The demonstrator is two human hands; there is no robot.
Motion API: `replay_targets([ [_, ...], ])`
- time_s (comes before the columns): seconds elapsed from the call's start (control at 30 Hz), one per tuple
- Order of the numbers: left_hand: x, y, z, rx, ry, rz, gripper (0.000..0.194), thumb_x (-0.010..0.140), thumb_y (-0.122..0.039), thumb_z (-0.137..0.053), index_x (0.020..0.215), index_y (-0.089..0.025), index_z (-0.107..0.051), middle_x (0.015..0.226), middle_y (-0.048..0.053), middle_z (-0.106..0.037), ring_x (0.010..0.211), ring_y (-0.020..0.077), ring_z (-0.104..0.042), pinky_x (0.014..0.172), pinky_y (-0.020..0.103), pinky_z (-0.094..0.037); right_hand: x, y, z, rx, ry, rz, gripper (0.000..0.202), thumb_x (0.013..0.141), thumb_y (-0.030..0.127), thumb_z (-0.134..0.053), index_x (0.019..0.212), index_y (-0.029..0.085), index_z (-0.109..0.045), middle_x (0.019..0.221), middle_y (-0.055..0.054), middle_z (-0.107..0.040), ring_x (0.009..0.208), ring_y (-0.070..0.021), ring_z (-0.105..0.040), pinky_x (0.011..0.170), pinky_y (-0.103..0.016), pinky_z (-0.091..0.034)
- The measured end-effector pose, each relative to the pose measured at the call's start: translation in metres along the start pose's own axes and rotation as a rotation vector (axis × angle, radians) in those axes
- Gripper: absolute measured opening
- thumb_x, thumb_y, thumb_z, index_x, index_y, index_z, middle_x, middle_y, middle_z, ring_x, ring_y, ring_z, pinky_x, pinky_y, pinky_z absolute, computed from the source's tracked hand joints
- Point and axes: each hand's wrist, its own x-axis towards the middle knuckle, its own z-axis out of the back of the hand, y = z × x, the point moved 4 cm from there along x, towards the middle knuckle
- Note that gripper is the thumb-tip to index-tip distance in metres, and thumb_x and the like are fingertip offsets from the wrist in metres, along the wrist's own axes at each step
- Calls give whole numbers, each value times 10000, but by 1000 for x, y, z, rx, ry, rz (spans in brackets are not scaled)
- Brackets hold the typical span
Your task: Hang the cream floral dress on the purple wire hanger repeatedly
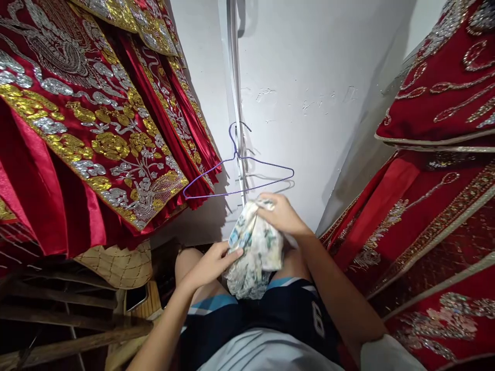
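A bunched white cloth with a blue and green floral print lies over my lap, its folds gathered between both hands. My right hand pinches the upper part of the cloth, fingers closed on it. On its lower left side, my left hand grips the edge, with the thumb lying over the fabric. Just beyond the cloth a purple wire hanger hangs from a narrow white upright strip, with nothing on it. Whether the cloth is a garment I cannot tell.
Red embroidered garments with gold and silver sequins hang at the left. More red beaded garments fill the right side. A pale wall stands ahead. At the lower left, a phone rests on a wooden surface near wooden bars.
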Motion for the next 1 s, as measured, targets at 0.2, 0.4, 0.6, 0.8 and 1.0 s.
replay_targets([
  [0.2, -22, 23, 50, 603, -56, 211, 288, 871, -363, -467, 678, -210, -616, 663, 49, -657, 640, 244, -596, 618, 299, -401, 53, -43, 19, 12, -209, 11, 249, 779, 354, -580, 930, 174, -660, 946, -54, -694, 912, -201, -607, 813, -291, -460],
  [0.4, -9, 21, 94, 853, -81, 206, 334, 826, -307, -402, 809, -198, -717, 1143, 164, -729, 1125, 357, -637, 931, 433, -471, 52, -68, 29, -246, -188, -91, 162, 740, 328, -546, 648, 200, -511, 617, 16, -518, 629, -158, -465, 607, -269, -350],
  [0.6, 10, 14, 111, 861, -141, 175, 367, 805, -373, -435, 631, -184, -697, 1147, 184, -731, 995, 346, -689, 903, 414, -509, 53, -52, 35, -211, -128, -3, 156, 772, 307, -503, 836, 196, -591, 825, -9, -631, 695, -155, -496, 667, -267, -389],
  [0.8, 5, 9, 120, 794, -280, 157, 363, 777, -386, -470, 833, -165, -752, 1166, 157, -736, 1015, 338, -701, 914, 395, -517, 48, -55, 34, -324, -176, -98, 186, 746, 293, -512, 599, 225, -422, 559, 47, -414, 570, -131, -352, 576, -274, -287],
  [1.0, 18, -25, 115, 690, -438, -56, 204, 744, -346, -535, 708, -189, -659, 1245, 141, -701, 1130, 317, -660, 963, 377, -503, 28, -34, 55, -397, -307, -114, 311, 726, 231, -535, 558, 246, -274, 521, 62, -271, 542, -105, -257, 538, -284, -213],
])
